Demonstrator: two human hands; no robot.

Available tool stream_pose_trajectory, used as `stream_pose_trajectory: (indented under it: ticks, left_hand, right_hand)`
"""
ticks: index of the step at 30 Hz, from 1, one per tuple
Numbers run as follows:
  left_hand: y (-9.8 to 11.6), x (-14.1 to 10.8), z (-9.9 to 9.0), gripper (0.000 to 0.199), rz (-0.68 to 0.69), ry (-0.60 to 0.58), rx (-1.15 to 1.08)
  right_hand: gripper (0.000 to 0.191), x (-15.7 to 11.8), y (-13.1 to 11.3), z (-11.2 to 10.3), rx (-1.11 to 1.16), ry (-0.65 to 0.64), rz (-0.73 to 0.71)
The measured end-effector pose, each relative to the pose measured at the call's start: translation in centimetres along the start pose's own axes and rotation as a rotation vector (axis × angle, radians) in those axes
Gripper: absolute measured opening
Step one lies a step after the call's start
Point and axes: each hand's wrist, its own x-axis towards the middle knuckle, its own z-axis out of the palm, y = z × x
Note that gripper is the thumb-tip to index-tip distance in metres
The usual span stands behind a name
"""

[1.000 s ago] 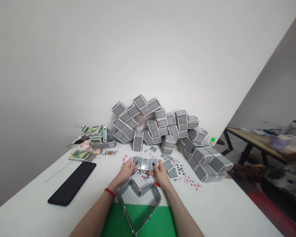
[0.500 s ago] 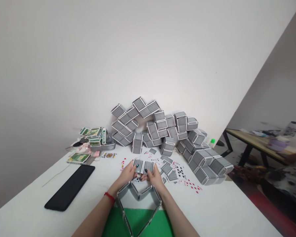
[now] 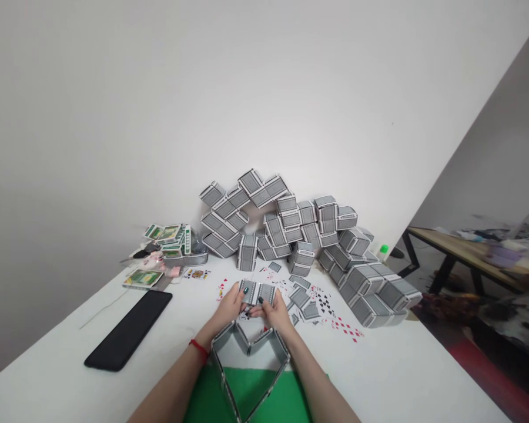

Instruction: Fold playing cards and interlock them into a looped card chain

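Grey-backed playing cards [image 3: 257, 292] lie side by side between my hands, over the white table. My left hand [image 3: 230, 305] grips their left part, thumb on top. My right hand [image 3: 277, 311] holds the right part, its thumb near the lower edge. How many cards are stacked there is hidden. Just below my wrists stands a heart-shaped frame of folded cards [image 3: 217, 359], open in the middle, partly over a green surface [image 3: 198, 395]. Loose playing cards [image 3: 298, 297], some face up, some face down, are scattered beyond and right of my right hand.
Blocks of folded cards [image 3: 247, 252] are stacked along the wall, with a larger stepped group [image 3: 372, 294] at the right. Card boxes [image 3: 171, 235] pile up at the back left, near a black flat slab [image 3: 130, 329]. A green-capped bottle [image 3: 382, 251] stands behind the right blocks.
The view has shifted slightly, so everything sits a little differently in the picture. Both hands still hold the cards, with only slight finger movement.
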Motion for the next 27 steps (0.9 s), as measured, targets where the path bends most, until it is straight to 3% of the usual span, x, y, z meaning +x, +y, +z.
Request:
stream_pose_trajectory:
  ticks: [5, 8, 11, 13, 15, 18, 20, 23, 25, 27]
  left_hand:
    - [1.3, -0.1, -0.4, 0.027, -0.081, -0.115, -0.205]
    - [1.8, -0.2, -0.9, 0.025, -0.096, -0.034, -0.309]
    - [1.8, -0.1, -1.2, 0.025, -0.093, 0.05, -0.331]
    - [1.8, 0.0, -1.3, 0.026, -0.102, 0.087, -0.425]
    - [1.7, 0.1, -1.4, 0.031, -0.127, 0.124, -0.552]
    - [1.5, 0.2, -1.3, 0.027, -0.175, 0.184, -0.591]
    - [1.3, 0.2, -1.2, 0.023, -0.188, 0.191, -0.482]
    - [1.1, 0.1, -1.0, 0.021, -0.182, 0.176, -0.349]
    - [1.0, 0.1, -0.8, 0.021, -0.169, 0.166, -0.322]
    - [0.9, 0.2, -0.6, 0.02, -0.159, 0.149, -0.296]
  right_hand:
    - [0.048, 0.0, -0.5, 0.0, 0.087, -0.067, 0.002]
    - [0.046, 0.0, -0.3, 0.3, 0.067, -0.081, -0.001]
    - [0.037, -0.2, -0.6, -0.2, -0.21, -0.064, -0.052]
    - [0.034, -0.3, -1.3, -1.1, -0.513, 0.036, -0.193]
    - [0.027, -0.4, -2.4, -2.5, -0.825, 0.226, -0.409]
    - [0.024, -0.5, -4.4, -5.1, -1.193, 0.524, -0.531]
    - [0.027, -0.6, -5.4, -7.0, -1.352, 0.746, -0.462]
    - [0.042, -0.9, -6.2, -9.2, -1.48, 1.007, -0.155]
    - [0.051, -0.9, -6.2, -10.0, -1.506, 1.032, 0.061]
    - [0.055, -0.8, -6.1, -10.3, -1.493, 0.985, 0.172]
